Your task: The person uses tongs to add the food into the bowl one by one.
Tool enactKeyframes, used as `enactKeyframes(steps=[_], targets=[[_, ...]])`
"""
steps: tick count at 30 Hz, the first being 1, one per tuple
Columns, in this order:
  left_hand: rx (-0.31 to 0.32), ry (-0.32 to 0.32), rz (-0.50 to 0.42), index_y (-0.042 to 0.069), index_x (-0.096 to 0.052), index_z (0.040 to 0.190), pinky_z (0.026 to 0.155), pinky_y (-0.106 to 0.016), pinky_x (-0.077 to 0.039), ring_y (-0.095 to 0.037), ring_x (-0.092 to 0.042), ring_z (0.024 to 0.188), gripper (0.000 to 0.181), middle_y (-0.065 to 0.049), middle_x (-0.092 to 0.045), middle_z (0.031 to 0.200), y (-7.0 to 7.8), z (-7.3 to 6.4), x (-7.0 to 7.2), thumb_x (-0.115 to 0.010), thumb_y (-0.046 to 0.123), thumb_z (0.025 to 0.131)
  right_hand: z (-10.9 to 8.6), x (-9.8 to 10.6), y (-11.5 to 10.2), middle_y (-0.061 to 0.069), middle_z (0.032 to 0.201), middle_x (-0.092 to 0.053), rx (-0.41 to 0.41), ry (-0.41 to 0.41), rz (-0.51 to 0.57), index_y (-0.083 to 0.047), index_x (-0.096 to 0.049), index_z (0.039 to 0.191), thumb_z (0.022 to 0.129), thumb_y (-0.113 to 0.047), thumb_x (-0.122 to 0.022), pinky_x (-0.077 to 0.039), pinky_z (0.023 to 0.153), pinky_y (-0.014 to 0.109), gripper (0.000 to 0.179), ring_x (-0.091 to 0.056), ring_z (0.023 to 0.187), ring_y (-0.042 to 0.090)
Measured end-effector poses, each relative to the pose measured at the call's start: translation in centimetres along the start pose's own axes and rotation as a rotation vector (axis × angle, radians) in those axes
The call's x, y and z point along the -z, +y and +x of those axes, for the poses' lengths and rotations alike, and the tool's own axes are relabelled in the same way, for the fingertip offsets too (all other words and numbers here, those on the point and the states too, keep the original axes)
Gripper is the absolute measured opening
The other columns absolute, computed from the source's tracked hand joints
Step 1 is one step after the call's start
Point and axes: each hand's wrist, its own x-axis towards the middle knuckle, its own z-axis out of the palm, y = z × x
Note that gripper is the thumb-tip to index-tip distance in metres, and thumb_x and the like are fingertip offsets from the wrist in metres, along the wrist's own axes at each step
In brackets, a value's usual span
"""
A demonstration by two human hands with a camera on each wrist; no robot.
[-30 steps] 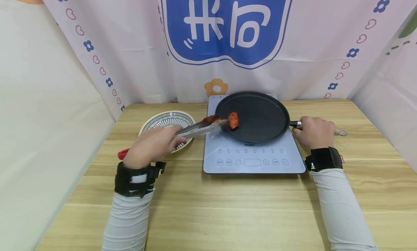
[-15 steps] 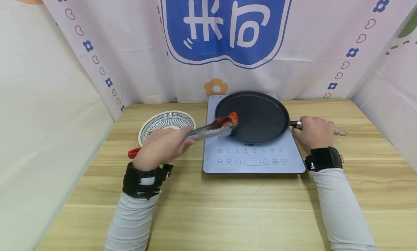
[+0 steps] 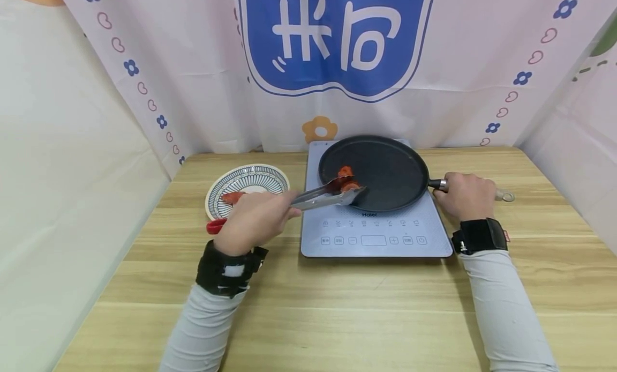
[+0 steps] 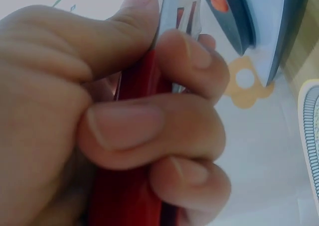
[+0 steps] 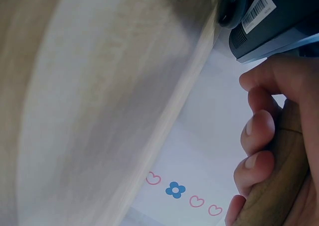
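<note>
Only in head view: plated food (image 3: 233,197)

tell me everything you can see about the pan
The pan is round, shallow and matte black, with a low edge. It sits level on the far part of the pale cooktop. Its handle points right: black neck, metal collar, then a wooden grip ending in a metal ring. The right hand holds the grip. Reddish food lies at the pan's left side, where tongs reach in; whether they touch the pan is unclear.

Fingers (image 5: 259,129) round wooden handle (image 5: 283,171), barcode label (image 5: 258,10), patterned cloth (image 5: 202,131)
</note>
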Motion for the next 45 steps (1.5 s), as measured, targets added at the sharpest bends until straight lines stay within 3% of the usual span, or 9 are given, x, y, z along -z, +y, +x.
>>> enactKeyframes(steps=[7,13,24,31,39,45], targets=[[-0.025,0.008,0.024,0.016,-0.061,0.115,0.047,-0.033,-0.039,-0.02,-0.055,0.057,0.029,0.001,-0.057,0.068,1.3,0.6,-0.9,-0.065,0.043,0.105,-0.1,-0.1,0.1,0.011,0.059,-0.056,0.002,0.013,-0.001,-0.008,-0.058,0.07,0.086,-0.03,-0.077,-0.034,0.051,0.047,0.033,-0.054,0.055,0.035],[-0.03,0.031,0.049,0.017,-0.063,0.12,0.046,-0.032,-0.034,-0.019,-0.051,0.053,0.03,0.003,-0.051,0.063,2.5,1.0,-1.4,-0.062,0.044,0.106,-0.1,-0.1,0.1,0.01,0.059,-0.056,0.007,0.024,0.007,-0.008,-0.059,0.071,0.086,-0.029,-0.078,-0.034,0.051,0.047,0.032,-0.054,0.054,0.035],[0.006,0.041,-0.003,0.016,-0.063,0.132,0.048,-0.029,-0.035,-0.018,-0.053,0.057,0.039,0.002,-0.056,0.067,5.4,1.8,-3.4,-0.057,0.045,0.107,-0.1,0.0,0.0,0.01,0.06,-0.057,0.005,0.009,0.016,-0.007,-0.06,0.071,0.087,-0.029,-0.079,-0.035,0.052,0.048,0.032,-0.054,0.055,0.036],[0.021,0.106,0.02,0.016,-0.061,0.142,0.047,-0.029,-0.034,-0.016,-0.049,0.053,0.046,0.004,-0.054,0.065,7.2,2.0,-4.5,-0.054,0.046,0.108,0.0,0.0,0.0,0.01,0.06,-0.056,0.001,-0.003,0.011,-0.007,-0.06,0.072,0.087,-0.029,-0.08,-0.034,0.052,0.047,0.033,-0.053,0.055,0.034],[0.037,0.172,0.023,0.017,-0.063,0.141,0.044,-0.03,-0.032,-0.014,-0.047,0.051,0.044,0.004,-0.051,0.062,8.2,2.0,-5.3,-0.056,0.045,0.108,0.0,0.1,0.0,0.01,0.058,-0.056,0.009,0.008,-0.001,-0.006,-0.06,0.071,0.087,-0.028,-0.077,-0.033,0.051,0.046,0.032,-0.053,0.054,0.034],[0.044,0.169,0.016,0.015,-0.063,0.139,0.044,-0.029,-0.031,-0.014,-0.047,0.051,0.044,0.004,-0.049,0.062,8.3,1.9,-5.5,-0.055,0.046,0.108,0.0,0.0,0.0,0.01,0.059,-0.056,0.005,-0.01,0.005,-0.007,-0.061,0.072,0.088,-0.029,-0.077,-0.033,0.052,0.045,0.032,-0.053,0.055,0.034]])
